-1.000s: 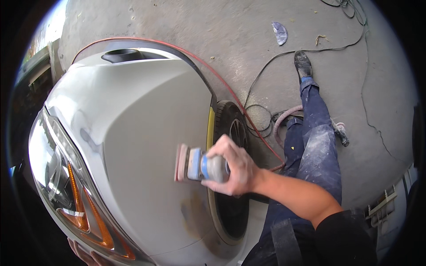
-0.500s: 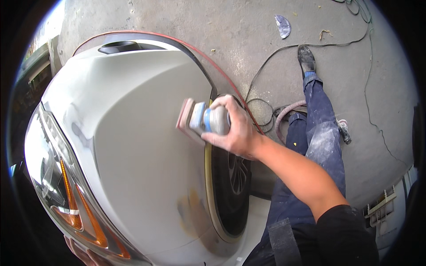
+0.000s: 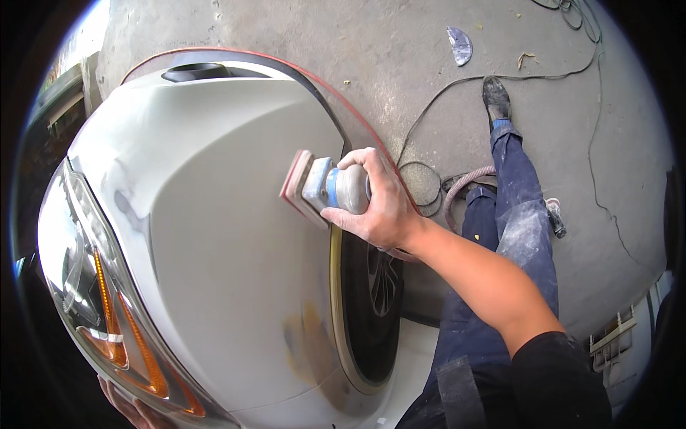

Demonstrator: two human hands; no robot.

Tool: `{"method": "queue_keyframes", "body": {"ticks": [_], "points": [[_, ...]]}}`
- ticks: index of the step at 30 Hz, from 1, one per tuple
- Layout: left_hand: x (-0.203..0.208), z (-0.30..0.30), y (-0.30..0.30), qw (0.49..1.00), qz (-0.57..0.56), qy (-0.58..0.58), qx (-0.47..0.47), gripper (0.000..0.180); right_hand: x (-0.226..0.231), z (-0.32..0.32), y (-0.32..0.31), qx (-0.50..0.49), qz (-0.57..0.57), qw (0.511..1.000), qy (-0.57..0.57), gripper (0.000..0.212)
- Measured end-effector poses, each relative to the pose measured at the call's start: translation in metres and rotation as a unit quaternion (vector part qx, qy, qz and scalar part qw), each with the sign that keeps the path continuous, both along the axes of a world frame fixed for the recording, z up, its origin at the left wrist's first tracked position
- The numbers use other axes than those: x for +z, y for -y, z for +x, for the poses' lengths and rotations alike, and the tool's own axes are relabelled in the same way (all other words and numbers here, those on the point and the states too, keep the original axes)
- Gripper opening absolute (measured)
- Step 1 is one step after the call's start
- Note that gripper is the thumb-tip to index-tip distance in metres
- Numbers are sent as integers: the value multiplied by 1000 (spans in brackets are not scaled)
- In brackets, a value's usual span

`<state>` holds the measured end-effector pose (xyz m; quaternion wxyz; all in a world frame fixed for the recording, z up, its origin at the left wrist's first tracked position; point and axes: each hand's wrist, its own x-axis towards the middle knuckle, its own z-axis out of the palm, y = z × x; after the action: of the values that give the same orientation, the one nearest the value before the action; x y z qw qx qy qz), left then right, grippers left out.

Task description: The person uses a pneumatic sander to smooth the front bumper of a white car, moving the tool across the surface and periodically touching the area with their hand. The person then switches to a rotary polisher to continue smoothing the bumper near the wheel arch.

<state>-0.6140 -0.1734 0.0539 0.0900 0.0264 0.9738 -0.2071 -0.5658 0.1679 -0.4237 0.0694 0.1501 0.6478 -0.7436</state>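
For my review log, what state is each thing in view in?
Matte light-grey fender panel: carries a brownish patch.
Grey-and-blue handheld sander: held, pad facing the panel; running or not, unclear.
Bare right grip: closed around the sander.
Clear headlight with orange strips: fitted; lit or not, unclear.
Bare left grip: partly hidden past the headlight; hold unclear.
Thin red hose: lying in a curve.
Thin black cable: lying partly looped.

no lettering, number, label, brand or sign can be read anywhere in view.
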Motion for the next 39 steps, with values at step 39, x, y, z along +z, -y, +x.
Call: {"method": "queue_keyframes", "body": {"ticks": [39], "points": [[21, 23, 30, 969, -207, -127, 32, 40, -76, -20, -43, 60, -237, 961, 130, 74]]}}
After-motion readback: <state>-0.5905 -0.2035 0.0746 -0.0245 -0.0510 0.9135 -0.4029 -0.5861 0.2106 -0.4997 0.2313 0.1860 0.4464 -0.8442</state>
